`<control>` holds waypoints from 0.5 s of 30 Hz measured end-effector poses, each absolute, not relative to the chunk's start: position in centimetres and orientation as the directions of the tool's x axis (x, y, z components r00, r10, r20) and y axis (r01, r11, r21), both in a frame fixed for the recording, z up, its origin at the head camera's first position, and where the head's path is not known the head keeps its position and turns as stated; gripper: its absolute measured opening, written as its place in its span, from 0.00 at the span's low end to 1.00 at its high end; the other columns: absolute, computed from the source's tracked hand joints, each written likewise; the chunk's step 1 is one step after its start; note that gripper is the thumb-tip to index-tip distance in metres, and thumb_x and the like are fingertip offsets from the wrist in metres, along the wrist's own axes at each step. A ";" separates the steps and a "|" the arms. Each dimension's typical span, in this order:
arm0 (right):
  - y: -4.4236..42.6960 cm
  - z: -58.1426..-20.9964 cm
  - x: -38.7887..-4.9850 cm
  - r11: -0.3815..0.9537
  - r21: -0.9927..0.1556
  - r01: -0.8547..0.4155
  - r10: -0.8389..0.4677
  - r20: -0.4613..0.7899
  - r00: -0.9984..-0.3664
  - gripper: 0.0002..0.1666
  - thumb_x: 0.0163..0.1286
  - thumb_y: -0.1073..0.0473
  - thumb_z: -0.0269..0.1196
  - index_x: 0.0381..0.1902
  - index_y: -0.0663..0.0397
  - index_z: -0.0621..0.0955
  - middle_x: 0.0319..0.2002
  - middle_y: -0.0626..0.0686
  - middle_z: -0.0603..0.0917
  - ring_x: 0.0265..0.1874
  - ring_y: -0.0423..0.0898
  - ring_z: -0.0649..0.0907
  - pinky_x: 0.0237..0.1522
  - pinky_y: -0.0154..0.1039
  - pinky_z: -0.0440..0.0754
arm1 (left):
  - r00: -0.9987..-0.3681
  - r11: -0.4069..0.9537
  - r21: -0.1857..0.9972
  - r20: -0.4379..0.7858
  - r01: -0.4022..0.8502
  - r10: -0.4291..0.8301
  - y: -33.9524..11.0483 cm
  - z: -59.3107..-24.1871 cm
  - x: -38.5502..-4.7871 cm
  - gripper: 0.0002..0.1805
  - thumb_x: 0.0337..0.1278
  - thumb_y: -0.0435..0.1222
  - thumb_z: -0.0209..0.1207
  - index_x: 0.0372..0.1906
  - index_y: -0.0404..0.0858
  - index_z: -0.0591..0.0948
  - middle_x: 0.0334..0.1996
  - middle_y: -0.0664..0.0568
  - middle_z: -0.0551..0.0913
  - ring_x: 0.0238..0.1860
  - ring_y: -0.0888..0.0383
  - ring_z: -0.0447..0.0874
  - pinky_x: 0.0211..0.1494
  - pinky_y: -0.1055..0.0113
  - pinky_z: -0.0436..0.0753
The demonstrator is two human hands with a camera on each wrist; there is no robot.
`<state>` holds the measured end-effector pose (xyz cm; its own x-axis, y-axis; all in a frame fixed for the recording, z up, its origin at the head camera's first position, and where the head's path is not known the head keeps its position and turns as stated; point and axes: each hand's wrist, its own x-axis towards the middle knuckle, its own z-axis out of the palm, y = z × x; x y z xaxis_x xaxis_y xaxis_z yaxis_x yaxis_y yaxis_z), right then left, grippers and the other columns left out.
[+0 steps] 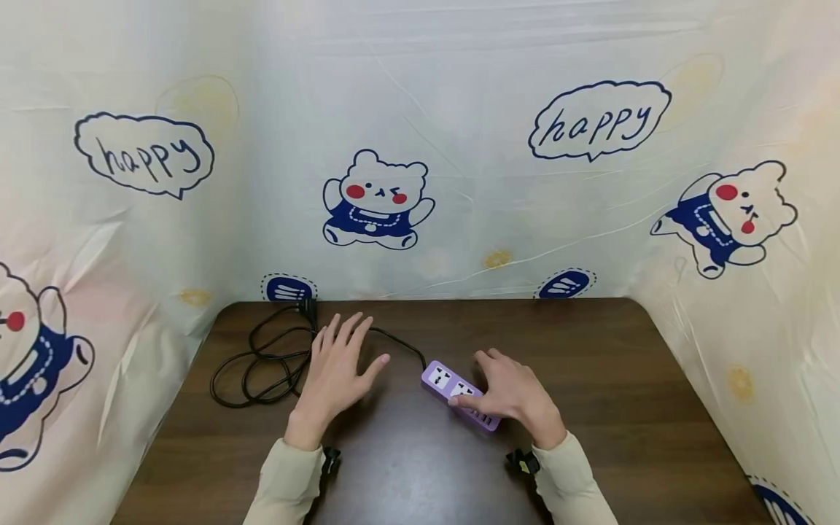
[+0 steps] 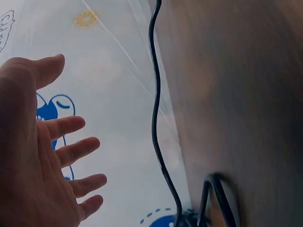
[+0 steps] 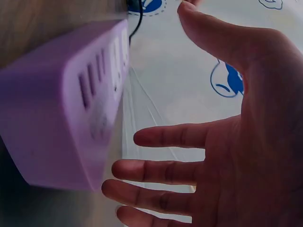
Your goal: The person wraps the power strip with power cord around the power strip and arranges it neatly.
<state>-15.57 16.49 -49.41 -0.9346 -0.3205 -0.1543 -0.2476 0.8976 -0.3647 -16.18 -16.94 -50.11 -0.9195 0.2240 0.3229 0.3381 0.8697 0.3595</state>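
Note:
A purple power strip [image 1: 436,375] with white sockets lies at a slant on the dark wooden table. My right hand [image 1: 518,390] hovers over its near right part, thumb and fingers spread apart; in the right wrist view a gap shows between the fingers and the strip [image 3: 38,113]. From the strip's far end a black cord [image 1: 400,340] runs left to a loose coil [image 1: 252,356] with a plug [image 1: 306,306] by the back edge. Close to the coil's right side, my left hand [image 1: 337,372] is held with fingers extended, holding nothing and hiding part of the cord.
The table [image 1: 590,350] has rounded back corners. A pale curtain [image 1: 479,95] with printed bears and "happy" bubbles encloses its back and sides. Small black wrist cameras [image 1: 523,461] are strapped at both cuffs.

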 end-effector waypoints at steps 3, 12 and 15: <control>16.0 -49.5 -15.7 0.893 -0.359 -0.270 -0.345 -0.161 -0.925 0.61 0.51 0.17 0.72 0.67 0.56 0.78 0.55 0.56 0.84 0.43 0.49 0.83 0.47 0.55 0.85 | -0.917 0.859 0.370 0.321 0.353 0.239 -16.5 -50.1 -16.5 0.42 0.72 0.60 0.62 0.81 0.42 0.68 0.80 0.41 0.67 0.82 0.29 0.55 0.80 0.28 0.53; 14.8 -50.6 -15.5 0.910 -0.316 -0.268 -0.347 -0.229 -0.910 0.58 0.44 0.22 0.81 0.61 0.56 0.78 0.47 0.52 0.84 0.39 0.47 0.80 0.47 0.54 0.83 | -0.906 0.834 0.378 0.297 0.402 0.302 -15.1 -51.2 -16.5 0.34 0.78 0.52 0.59 0.79 0.40 0.70 0.79 0.40 0.69 0.82 0.30 0.57 0.79 0.29 0.58; 14.4 -51.1 -15.3 0.912 -0.299 -0.281 -0.354 -0.231 -0.906 0.58 0.44 0.26 0.83 0.62 0.57 0.78 0.48 0.53 0.83 0.41 0.47 0.80 0.50 0.54 0.84 | -0.903 0.826 0.386 0.297 0.411 0.311 -15.0 -51.4 -16.5 0.33 0.79 0.50 0.59 0.78 0.39 0.71 0.78 0.40 0.70 0.81 0.30 0.58 0.78 0.28 0.60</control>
